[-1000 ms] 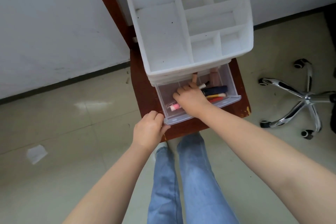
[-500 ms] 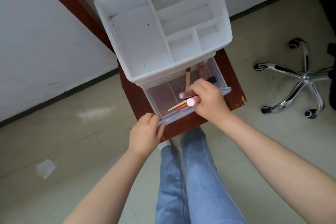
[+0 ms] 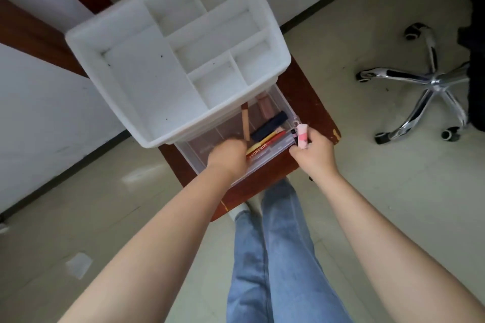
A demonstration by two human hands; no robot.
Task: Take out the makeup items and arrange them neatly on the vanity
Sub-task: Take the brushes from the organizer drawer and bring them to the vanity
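Pale tiled floor (image 3: 367,139) and a white wall (image 3: 39,113) surround a dark red-brown wooden vanity top (image 3: 312,102), on which stands a white plastic organiser with divided top compartments (image 3: 86,42). Below the organiser's front edge its clear plastic drawer (image 3: 278,149) is pulled out. Inside the drawer lie a dark navy tube (image 3: 267,126), a yellow and a red pencil-shaped stick (image 3: 265,143), a tan slender stick (image 3: 62,123) leaning under the organiser, and a pinkish-brown tube (image 3: 265,106) towards the back. The left hand (image 3: 228,157) reaches into the drawer, blurred; whether it grips anything cannot be told. The right hand (image 3: 313,152), just beside the drawer's right front corner, grips a pale pink tube with a darker pink band (image 3: 302,136) and a thin black item (image 3: 294,135). A chrome five-legged chair base (image 3: 433,84) stands well right of the organiser, and blue jeans (image 3: 275,257) show below it.
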